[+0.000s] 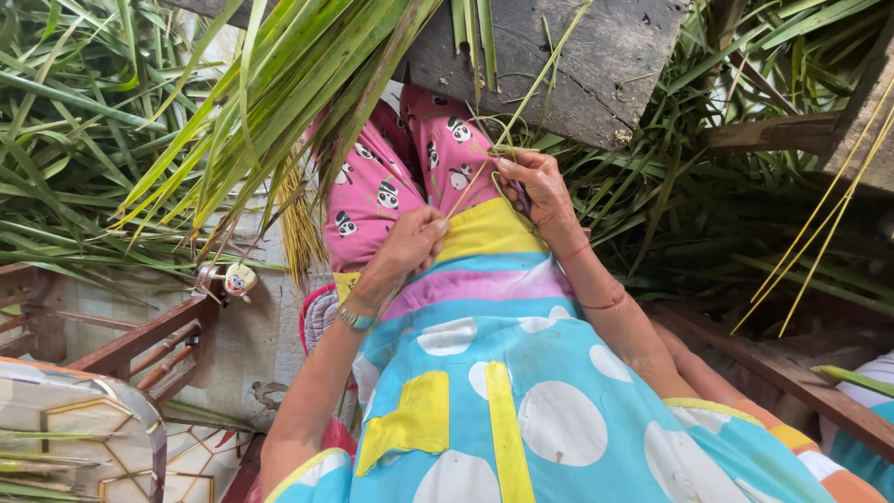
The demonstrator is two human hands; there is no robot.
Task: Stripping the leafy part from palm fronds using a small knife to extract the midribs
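Note:
I look down at my lap, covered by a blue dress with white dots and pink patterned trousers [372,191]. My left hand [414,240] pinches the lower end of a thin pale leaf strip [521,102] against my thigh. My right hand [535,186] grips the same strip higher up and also holds a small dark blade against the strip, near my knee. The strip runs up and away to the upper right. A bundle of long green leaves [279,84] hangs over my left knee.
Heaps of long green leaves [74,140] lie at left and right. A dark wooden board [577,65] sits beyond my knees. A wooden chair frame [140,345] stands at lower left, with wooden planks [792,373] at right. Loose pale strips [819,242] lean at right.

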